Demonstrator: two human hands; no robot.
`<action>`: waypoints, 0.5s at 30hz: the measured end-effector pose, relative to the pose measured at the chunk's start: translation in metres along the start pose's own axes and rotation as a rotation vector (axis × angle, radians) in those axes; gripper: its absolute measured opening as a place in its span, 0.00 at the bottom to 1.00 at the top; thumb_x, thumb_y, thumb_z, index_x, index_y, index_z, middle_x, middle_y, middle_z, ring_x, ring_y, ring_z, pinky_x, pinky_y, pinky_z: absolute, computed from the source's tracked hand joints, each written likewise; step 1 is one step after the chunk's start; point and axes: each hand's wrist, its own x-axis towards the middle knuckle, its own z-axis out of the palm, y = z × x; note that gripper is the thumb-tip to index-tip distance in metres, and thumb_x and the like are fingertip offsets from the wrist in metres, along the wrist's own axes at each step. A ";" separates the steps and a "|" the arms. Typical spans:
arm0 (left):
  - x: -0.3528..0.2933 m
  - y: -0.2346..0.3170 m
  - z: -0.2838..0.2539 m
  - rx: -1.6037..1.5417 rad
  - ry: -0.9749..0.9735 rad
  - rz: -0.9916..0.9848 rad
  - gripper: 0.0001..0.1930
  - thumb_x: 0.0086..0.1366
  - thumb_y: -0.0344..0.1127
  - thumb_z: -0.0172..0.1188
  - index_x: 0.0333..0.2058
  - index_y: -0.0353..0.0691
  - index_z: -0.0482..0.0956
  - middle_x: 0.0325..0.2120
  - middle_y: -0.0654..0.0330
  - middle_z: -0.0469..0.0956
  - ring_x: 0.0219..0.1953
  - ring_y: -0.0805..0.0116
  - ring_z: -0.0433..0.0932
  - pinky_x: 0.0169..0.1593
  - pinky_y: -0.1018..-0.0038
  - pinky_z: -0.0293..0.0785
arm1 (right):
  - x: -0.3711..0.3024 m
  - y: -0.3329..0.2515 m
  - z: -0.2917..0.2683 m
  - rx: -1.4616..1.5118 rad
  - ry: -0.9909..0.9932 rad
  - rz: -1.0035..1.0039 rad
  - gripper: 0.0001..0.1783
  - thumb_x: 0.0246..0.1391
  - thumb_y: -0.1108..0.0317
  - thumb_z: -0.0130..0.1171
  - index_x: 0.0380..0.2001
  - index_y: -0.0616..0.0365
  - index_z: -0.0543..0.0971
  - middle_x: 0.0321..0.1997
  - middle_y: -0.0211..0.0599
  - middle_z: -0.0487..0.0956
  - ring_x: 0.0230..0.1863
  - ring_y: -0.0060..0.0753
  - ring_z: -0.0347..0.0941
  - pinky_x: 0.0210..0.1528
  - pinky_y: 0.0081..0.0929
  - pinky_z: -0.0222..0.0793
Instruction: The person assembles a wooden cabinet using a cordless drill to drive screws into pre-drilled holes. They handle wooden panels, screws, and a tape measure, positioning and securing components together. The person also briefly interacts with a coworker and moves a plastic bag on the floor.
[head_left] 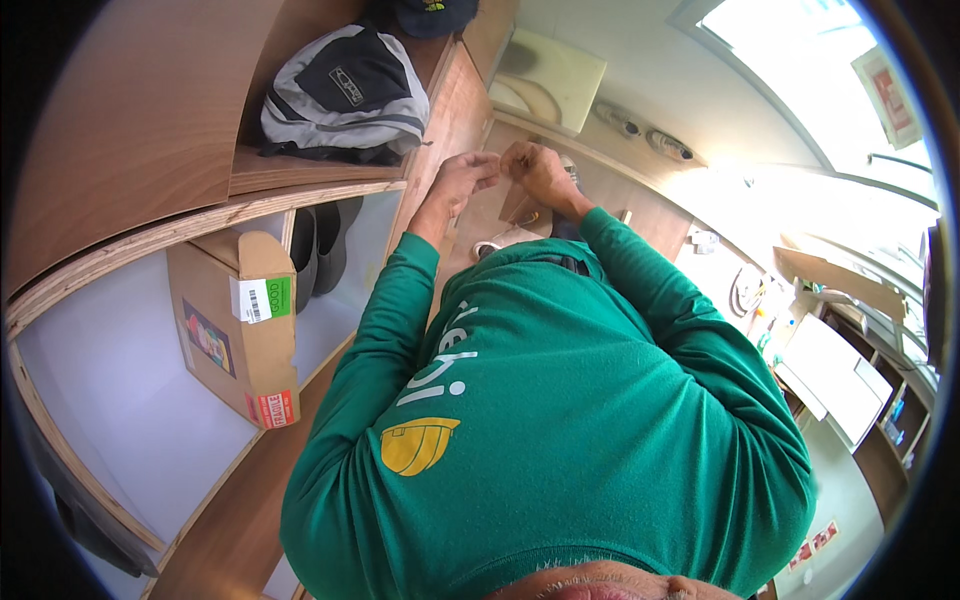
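In front of my waist, my two hands meet almost fingertip to fingertip. My left hand [463,184] is open, its fingers stretched toward the other hand and slightly bent. Closed with curled fingers, my right hand [541,174] sits just to the right of it. Anything between the right fingers is too small or hidden to make out. Both arms wear green sleeves. Left of my left hand, a grey and black backpack [345,95] rests on a wooden shelf [300,178].
Below the shelf, a cardboard box [215,325] and dark shoes [325,240] occupy a white-lined compartment. A dark cap [436,18] lies beyond the backpack. Clear plastic-looking items [645,133] lie along a ledge ahead. A cluttered work area with a white panel [835,375] stands at the right.
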 end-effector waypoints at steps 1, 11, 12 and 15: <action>-0.002 0.002 0.002 0.027 -0.006 -0.012 0.14 0.70 0.31 0.67 0.51 0.34 0.80 0.42 0.62 0.83 0.42 0.71 0.83 0.51 0.75 0.82 | -0.001 -0.002 0.000 -0.021 0.009 0.030 0.05 0.59 0.76 0.60 0.37 0.64 0.83 0.38 0.49 0.86 0.42 0.47 0.83 0.47 0.35 0.77; -0.002 0.003 -0.010 -0.174 -0.120 -0.049 0.11 0.70 0.31 0.66 0.48 0.36 0.80 0.41 0.62 0.83 0.43 0.70 0.83 0.53 0.74 0.82 | 0.001 0.005 0.000 -0.235 0.005 -0.034 0.08 0.62 0.70 0.60 0.41 0.62 0.83 0.41 0.48 0.83 0.48 0.54 0.80 0.52 0.41 0.75; -0.002 0.002 -0.011 -0.178 -0.115 -0.043 0.11 0.70 0.31 0.66 0.48 0.36 0.80 0.41 0.62 0.82 0.43 0.70 0.83 0.53 0.74 0.82 | 0.001 0.001 0.000 -0.308 -0.015 -0.066 0.08 0.62 0.69 0.59 0.41 0.62 0.83 0.42 0.48 0.82 0.49 0.56 0.79 0.52 0.42 0.75; 0.000 0.004 -0.015 -0.168 -0.122 -0.034 0.10 0.70 0.31 0.66 0.48 0.37 0.81 0.41 0.62 0.82 0.43 0.70 0.83 0.53 0.74 0.82 | 0.001 -0.003 0.000 -0.320 -0.022 -0.117 0.09 0.63 0.69 0.57 0.41 0.60 0.83 0.43 0.48 0.80 0.49 0.57 0.78 0.53 0.45 0.75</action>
